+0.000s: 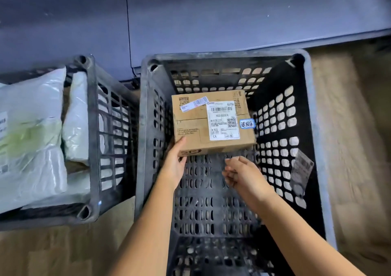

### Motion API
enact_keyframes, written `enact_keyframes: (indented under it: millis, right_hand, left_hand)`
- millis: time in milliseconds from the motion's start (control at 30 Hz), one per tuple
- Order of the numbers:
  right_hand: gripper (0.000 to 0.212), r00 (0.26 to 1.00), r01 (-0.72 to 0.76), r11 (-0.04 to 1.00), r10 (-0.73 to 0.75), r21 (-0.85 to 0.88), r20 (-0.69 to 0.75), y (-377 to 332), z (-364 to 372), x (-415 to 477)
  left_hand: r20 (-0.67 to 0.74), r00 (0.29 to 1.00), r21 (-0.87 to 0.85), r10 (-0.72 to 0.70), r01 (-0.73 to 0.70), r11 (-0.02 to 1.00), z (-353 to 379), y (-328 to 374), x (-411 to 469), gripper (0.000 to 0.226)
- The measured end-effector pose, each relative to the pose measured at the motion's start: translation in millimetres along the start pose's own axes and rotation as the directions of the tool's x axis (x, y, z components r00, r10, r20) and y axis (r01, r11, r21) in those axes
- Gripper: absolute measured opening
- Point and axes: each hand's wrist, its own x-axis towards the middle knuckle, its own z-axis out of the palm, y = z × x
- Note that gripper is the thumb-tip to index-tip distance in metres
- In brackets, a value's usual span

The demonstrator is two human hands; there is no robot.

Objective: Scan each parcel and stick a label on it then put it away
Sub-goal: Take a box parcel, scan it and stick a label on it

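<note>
Gripping the near left corner of the cardboard box (191,125), the left hand (175,161) has its thumb on the top face and its fingers tucked under the bottom edge. That box sits inside the large black crate (317,131), toward the far wall and nearer the left wall than the right; whether it rests on the slotted floor I cannot tell. On its top face are 1 white shipping label (223,121), 1 narrow barcode strip (194,104) slanting across the far left corner, and 1 small blue-edged sticker (247,124) overhanging the right edge. The right hand (243,174) hovers over the middle of the crate, apart from the box, fingers curled in with nothing seen in them, though it is blurred. A clear plastic sleeve (301,174) hangs on the crate's right wall. Just beside the left wall stands a second black crate (93,140) packed with white poly mailers (31,127). Both crates stand on a brown floor (349,148) against a blue-grey wall (211,21).
</note>
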Motion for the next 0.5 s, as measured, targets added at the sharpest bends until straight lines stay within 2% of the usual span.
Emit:
enact_keyframes:
  millis: [100, 167, 267, 333, 400, 500]
  right_hand:
    - [0.024, 1.000, 0.000, 1.000, 0.000, -0.017, -0.003, -3.7, 7.7, 17.7]
    - [0.025, 1.000, 0.006, 1.000, -0.006, -0.014, -0.004, -5.9, 11.7, 26.3]
    - [0.023, 1.000, 0.011, 1.000, -0.011, -0.008, 0.007, -9.6, 14.1, 29.1]
    - [0.021, 1.000, 0.019, 0.999, -0.019, -0.028, 0.009, -12.6, 14.9, 25.9]
    - [0.020, 1.000, 0.020, 0.998, -0.021, -0.053, -0.004, -16.9, 15.9, 17.2]
    - [0.018, 1.000, 0.016, 0.998, -0.017, -0.064, -0.019, -29.5, 22.7, -10.1]
  left_hand:
    - [-0.019, 0.998, -0.003, 0.056, -0.056, 0.998, 0.8, -0.8, 20.9, 0.037]
    - [-0.081, 0.992, 0.018, 0.098, -0.097, 0.995, 3.6, -2.6, 36.4, 0.045]
    - [-0.288, 0.944, 0.168, 0.163, -0.118, 0.979, 10.9, -4.0, 56.5, 0.042]
    - [-0.342, 0.921, 0.292, 0.184, -0.082, 0.953, 19.4, 0.7, 54.1, 0.044]
    - [-0.332, 0.919, 0.426, 0.211, -0.054, 0.903, 30.4, 8.2, 35.1, 0.046]
    - [-0.235, 0.931, 0.587, 0.281, -0.094, 0.804, 41.4, 25.9, -19.4, 0.043]
